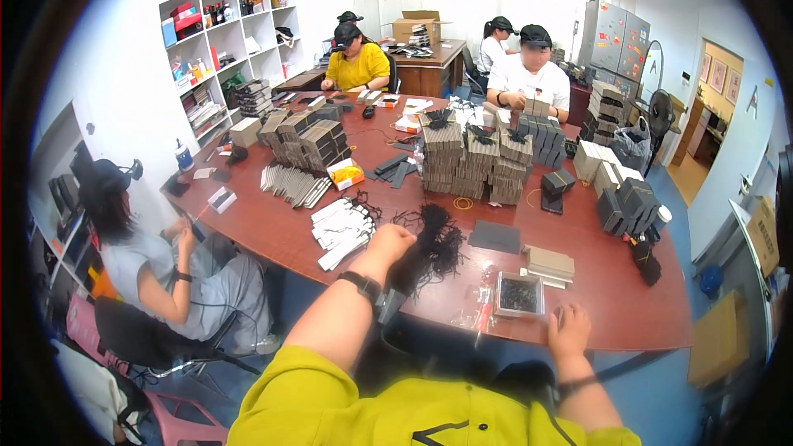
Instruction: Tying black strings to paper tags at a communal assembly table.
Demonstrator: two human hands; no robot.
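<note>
Resting on the brown table [628, 314], hands flank a small grey box [519, 294].

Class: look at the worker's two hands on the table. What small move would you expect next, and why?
Probably the left hand lifts a few cords from the black tangle it rests on. The right hand lies flat at the table's edge beside the small open box.

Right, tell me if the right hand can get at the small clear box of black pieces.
Probably yes: the right hand rests at the table edge right beside the small clear box of black pieces, with nothing between them.
</note>
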